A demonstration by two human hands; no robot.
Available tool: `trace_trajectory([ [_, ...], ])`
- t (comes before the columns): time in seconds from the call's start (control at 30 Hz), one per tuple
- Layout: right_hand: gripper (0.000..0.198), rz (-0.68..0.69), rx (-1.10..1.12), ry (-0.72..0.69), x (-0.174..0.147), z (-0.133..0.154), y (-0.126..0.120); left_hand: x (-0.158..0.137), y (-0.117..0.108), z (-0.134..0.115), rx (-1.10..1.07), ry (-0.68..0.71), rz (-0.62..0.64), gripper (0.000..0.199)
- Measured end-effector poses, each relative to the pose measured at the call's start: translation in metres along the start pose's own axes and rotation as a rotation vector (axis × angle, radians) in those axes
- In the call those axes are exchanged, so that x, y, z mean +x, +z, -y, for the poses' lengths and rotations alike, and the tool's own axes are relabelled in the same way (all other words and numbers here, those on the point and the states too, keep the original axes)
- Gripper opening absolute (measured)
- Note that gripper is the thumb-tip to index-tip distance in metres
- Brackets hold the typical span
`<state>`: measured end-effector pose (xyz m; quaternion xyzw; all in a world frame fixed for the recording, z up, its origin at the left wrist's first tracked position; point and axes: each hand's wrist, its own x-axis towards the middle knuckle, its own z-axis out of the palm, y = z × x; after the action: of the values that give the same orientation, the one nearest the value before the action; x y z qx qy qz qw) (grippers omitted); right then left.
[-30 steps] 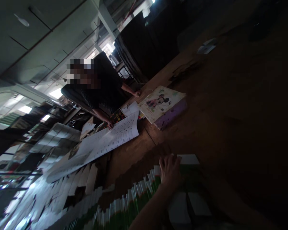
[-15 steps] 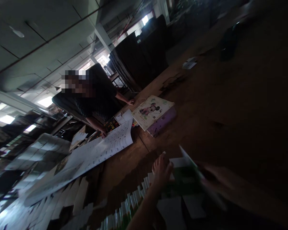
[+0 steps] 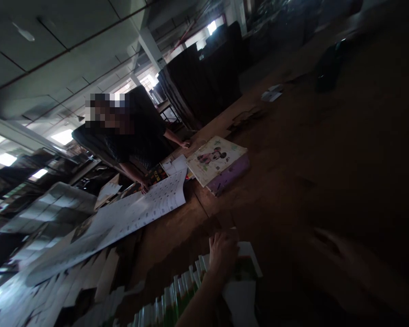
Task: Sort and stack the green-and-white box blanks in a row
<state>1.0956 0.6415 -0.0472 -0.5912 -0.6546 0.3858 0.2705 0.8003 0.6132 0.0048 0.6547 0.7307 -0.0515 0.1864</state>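
Row of thin green-and-white pieces (image 3: 172,295) runs up from the bottom edge of the view, packed side by side along the near part of a brown table (image 3: 276,181), and that's where both hands are busy. Left hand (image 3: 222,250) sits right at the upper end of it, back of the hand up, fingers bent down over the pieces. It's touching them for sure, but I honestly can't tell if the fingers are pinching anything or just resting there. Right next to that hand, on its right, there's a green-and-white piece (image 3: 249,259) with a pale edge, and a plain white one (image 3: 241,295) lies just below it.

Right hand (image 3: 341,254) is off to the right, apart from the row and pretty lost in the dark. It's blurry too, so no way to say whether those fingers are loose or closed on something.

Further up the table there's a book with a cartoon mouse on the cover (image 3: 216,156), lying on top of something purple (image 3: 230,175). Left of it is a big printed sheet (image 3: 157,195), its near corner curling a bit. Across the table a co-worker in dark clothes (image 3: 139,131) leans in, one hand (image 3: 145,187) on the sheet and the other (image 3: 186,144) at the table edge, close to the book. Lower left is a bunch of white strips (image 3: 71,281), kinda blurred.
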Motion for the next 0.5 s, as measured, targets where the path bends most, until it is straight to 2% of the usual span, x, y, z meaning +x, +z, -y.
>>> trace_trajectory([
  [0.07,0.053,0.13,0.066,0.015,0.0,0.017,0.016,-0.001,-0.008,0.002,-0.062,-0.066,-0.004,0.019],
  [0.13,0.057,0.246,0.085,-0.096,-0.005,0.024,0.048,-0.002,-0.011,0.003,-0.113,-0.113,-0.038,0.018],
  [0.2,0.058,0.241,0.017,-0.225,-0.015,0.018,0.086,-0.001,-0.009,0.003,-0.13,-0.133,-0.071,0.018],
  [0.3,0.053,0.179,-0.161,-0.328,-0.031,-0.007,0.133,-0.001,-0.004,0.002,-0.118,-0.146,-0.084,0.018],
  [0.37,0.051,0.148,-0.239,-0.361,-0.037,-0.021,0.148,0.0,-0.004,0.0,-0.105,-0.152,-0.072,0.017],
  [0.5,0.053,0.133,-0.284,-0.411,-0.041,-0.03,0.151,-0.001,-0.004,-0.004,-0.084,-0.128,-0.073,0.017],
])
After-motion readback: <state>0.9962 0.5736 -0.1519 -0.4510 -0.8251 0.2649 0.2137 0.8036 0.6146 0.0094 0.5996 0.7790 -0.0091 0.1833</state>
